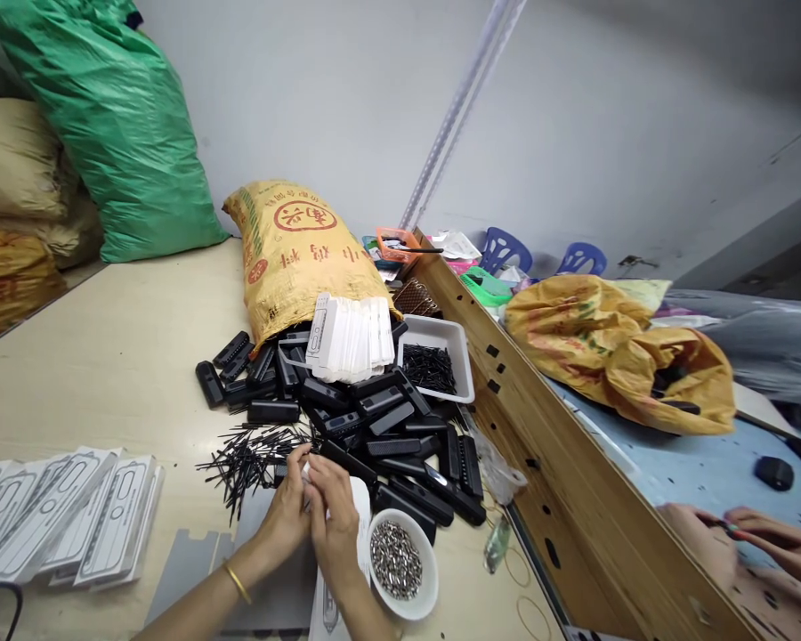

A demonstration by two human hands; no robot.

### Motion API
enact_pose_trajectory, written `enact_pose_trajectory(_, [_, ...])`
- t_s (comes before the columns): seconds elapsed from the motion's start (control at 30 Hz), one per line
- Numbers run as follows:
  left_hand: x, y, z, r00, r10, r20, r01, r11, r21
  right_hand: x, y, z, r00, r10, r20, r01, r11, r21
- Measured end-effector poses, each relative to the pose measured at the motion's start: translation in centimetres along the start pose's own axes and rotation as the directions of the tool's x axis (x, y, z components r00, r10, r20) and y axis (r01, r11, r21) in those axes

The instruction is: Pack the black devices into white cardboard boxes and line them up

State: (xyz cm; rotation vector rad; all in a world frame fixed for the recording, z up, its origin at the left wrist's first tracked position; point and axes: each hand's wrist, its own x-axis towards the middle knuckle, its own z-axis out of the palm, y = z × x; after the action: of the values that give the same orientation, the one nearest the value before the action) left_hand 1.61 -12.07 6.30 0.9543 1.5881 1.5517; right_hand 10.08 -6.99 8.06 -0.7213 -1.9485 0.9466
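Close together over the work surface, my left hand (286, 509) and my right hand (334, 509) have their fingers closed, pinching at one spot. A small pale thing shows between the fingertips, too little of it to name. Beneath my hands lies a grey sheet (267, 579), with a white printed card (361, 507) partly hidden by my right hand. Thin black sticks (250, 458) are heaped just beyond my left hand. To the right of my right hand stands a white bowl (430, 592) of small shiny metal parts (396, 559). Black oblong plastic cases (393, 447) pile up behind.
White printed cartons (100, 512) lie stacked at left; more white cards (353, 338) lean by a yellow woven sack (307, 254). A grey tray (464, 365) holds black sticks. A wooden divider (547, 454) runs along the right; beyond it another person's hands (740, 543) work.
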Motion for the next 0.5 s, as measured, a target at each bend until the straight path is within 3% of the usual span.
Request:
enact_pose_trajectory(0.07, [0.2, 0.4, 0.3, 0.999, -0.028, -0.033, 0.028, 1.0, -0.007, -0.8, 0.1, 0.6, 0.997, -0.08, -0.004, 0.08, 0.997, -0.01])
enact_pose_trajectory(0.13, [0.2, 1.1, 0.1, 0.998, -0.039, -0.039, 0.04, 0.999, 0.022, -1.2, 0.1, 0.6, 0.996, -0.076, 0.036, 0.075, 0.997, 0.018])
enact_pose_trajectory(0.23, [-0.1, 2.7, -2.8, 0.993, -0.114, 0.01, 0.109, 0.97, 0.217, -1.2, 0.3, -1.3, 0.984, 0.116, 0.135, -0.131, 0.986, 0.104])
enact_pose_trajectory(0.3, [-0.7, 3.4, -7.4, 0.97, -0.216, -0.109, 0.242, 0.876, 0.417, -0.9, 0.9, -4.2, 0.941, 0.318, 0.118, -0.331, 0.936, 0.122])
enact_pose_trajectory(0.37, [-1.6, 3.3, -13.3, 0.924, -0.188, -0.334, 0.363, 0.711, 0.602, -0.6, 1.9, -7.7, 0.893, 0.446, 0.063, -0.449, 0.891, 0.06])
enact_pose_trajectory(0.43, [-2.6, 2.3, -19.0, 0.893, -0.067, -0.446, 0.427, 0.439, 0.79, -0.7, 3.1, -10.9, 0.89, 0.457, 0.012, -0.455, 0.888, -0.07])
enact_pose_trajectory(0.47, [-3.1, 1.6, -21.5, 0.837, -0.055, -0.545, 0.536, 0.293, 0.792, -1.0, 3.7, -12.1, 0.892, 0.452, 0.011, -0.447, 0.885, -0.133])
enact_pose_trajectory(0.5, [-3.4, 0.7, -23.5, 0.785, -0.071, -0.615, 0.615, 0.205, 0.761, -1.3, 4.3, -13.0, 0.897, 0.443, 0.016, -0.432, 0.881, -0.192])
